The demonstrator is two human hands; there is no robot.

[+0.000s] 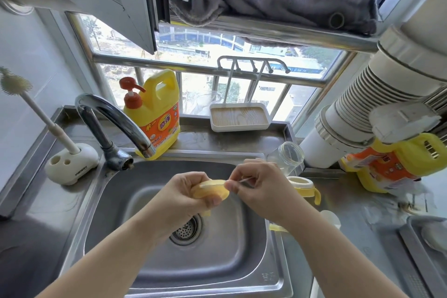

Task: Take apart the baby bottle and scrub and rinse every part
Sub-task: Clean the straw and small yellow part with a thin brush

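Above the steel sink (pixel 113 203), my left hand (pixel 183 191) grips a yellow bottle collar ring (pixel 210 190). My right hand (pixel 258 184) pinches a thin clear straw-like piece (pixel 244 179) at the ring's right edge. The clear bottle body (pixel 289 156) stands on the counter behind my right hand. A yellow handled bottle piece with a cream top (pixel 303 186) sits to the right of the sink. Another small yellow part (pixel 277 227) and a pale cap (pixel 332 219) lie partly hidden behind my right forearm.
A chrome tap (pixel 116 118) arches over the sink's back left. A bottle brush in a white stand (pixel 70 162) is at the left. A yellow detergent jug (pixel 157 116) and a small wooden tray rack (pixel 239 116) stand by the window. A second detergent jug (pixel 391 164) lies at the right.
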